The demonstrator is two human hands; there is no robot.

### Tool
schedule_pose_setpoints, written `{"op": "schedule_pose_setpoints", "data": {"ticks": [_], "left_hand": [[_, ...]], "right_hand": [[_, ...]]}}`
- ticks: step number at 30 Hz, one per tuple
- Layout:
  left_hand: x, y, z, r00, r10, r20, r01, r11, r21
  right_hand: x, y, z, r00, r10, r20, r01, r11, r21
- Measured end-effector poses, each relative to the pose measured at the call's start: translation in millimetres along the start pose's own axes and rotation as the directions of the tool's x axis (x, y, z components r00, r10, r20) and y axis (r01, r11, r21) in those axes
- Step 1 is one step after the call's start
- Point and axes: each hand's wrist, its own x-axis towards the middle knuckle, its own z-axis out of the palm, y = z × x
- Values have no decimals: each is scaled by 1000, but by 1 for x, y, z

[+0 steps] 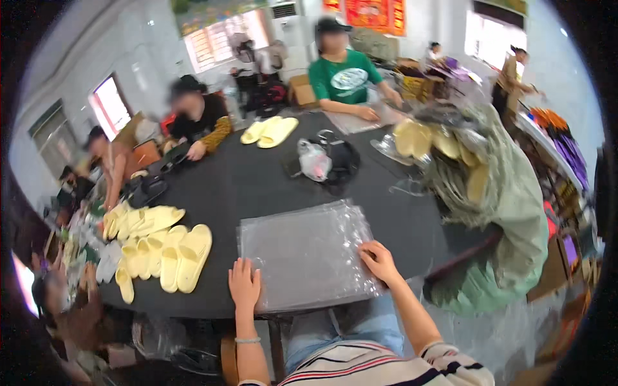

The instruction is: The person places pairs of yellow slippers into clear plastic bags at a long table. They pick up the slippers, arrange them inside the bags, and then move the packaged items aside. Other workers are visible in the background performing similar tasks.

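Observation:
A stack of clear plastic bags [309, 251] lies flat on the black table in front of me, its right side wrinkled and shiny. My left hand [244, 284] rests at the stack's left edge near the front, fingers stretched out. On the right edge lies my right hand [380, 260], its fingers apart and bent a little over the plastic. Neither hand has lifted anything. Left of the bags, several pale yellow slippers [187, 257] stand in a row, and more slippers [151, 220] lie just behind them.
At the right, a large green sack [515, 193] spills wrapped slippers [412, 139] onto the black table [244, 180]. A small plastic bag [315, 161] with dark items sits mid-table. Two yellow slippers [269, 132] lie farther back. Co-workers [347, 77] are around the table.

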Motion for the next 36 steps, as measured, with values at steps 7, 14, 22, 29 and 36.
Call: {"op": "schedule_pose_setpoints", "data": {"ticks": [7, 14, 22, 29, 36], "left_hand": [[3, 18, -13, 1000, -5, -14, 5, 1000, -18], [-2, 20, -18, 999, -30, -36, 29, 999, -13], [-3, 22, -21, 999, -43, -9, 43, 998, 51], [-9, 22, -26, 997, -74, -13, 74, 997, 0], [-1, 25, -21, 1000, -28, -11, 28, 1000, -8]], "right_hand": [[15, 47, -39, 957, 277, 81, -255, 680, 687], [174, 193, -140, 869, 492, -52, -150, 363, 919], [288, 312, -144, 719, 676, -161, -214, 435, 875], [294, 344, -144, 837, 513, -188, -102, 484, 869], [261, 315, -152, 861, 312, -401, -78, 861, 502]]}}
